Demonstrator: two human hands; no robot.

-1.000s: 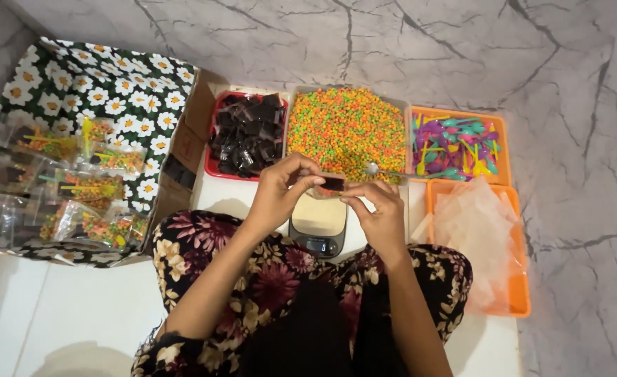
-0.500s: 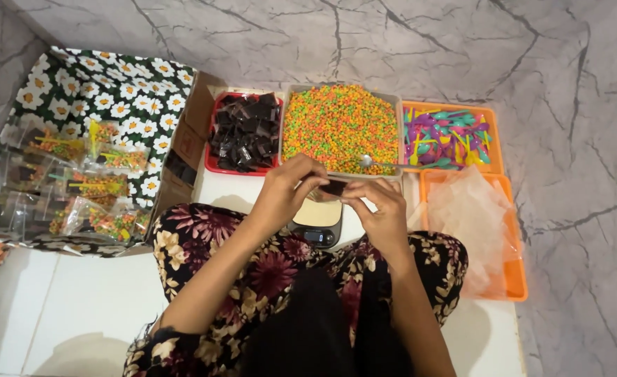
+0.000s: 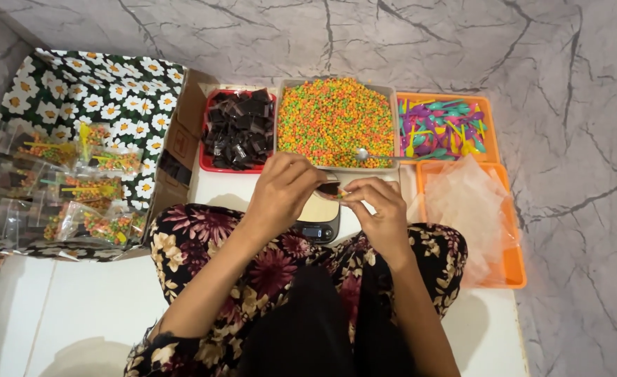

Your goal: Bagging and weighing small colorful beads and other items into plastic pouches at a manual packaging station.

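Hands meet above digital scale (image 3: pixel 320 222): left hand (image 3: pixel 284 192) and right hand (image 3: pixel 378 209) pinch small dark packet (image 3: pixel 329 188) between fingertips. Sprinkle tray (image 3: pixel 336 122) at twelve o'clock. Risk, in my judgement: loose pinch drops packet onto scale.

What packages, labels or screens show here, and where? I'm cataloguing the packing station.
Small clear plastic packet: pinched between left hand and right hand, dark piece inside.
Filled clear cellophane packets: piled in the daisy-print cardboard box at left, orange-green contents.
Empty clear plastic bags: stacked in the orange tray at right.
Digital scale's small dark screen: below the hands, rectangular, unreadable.
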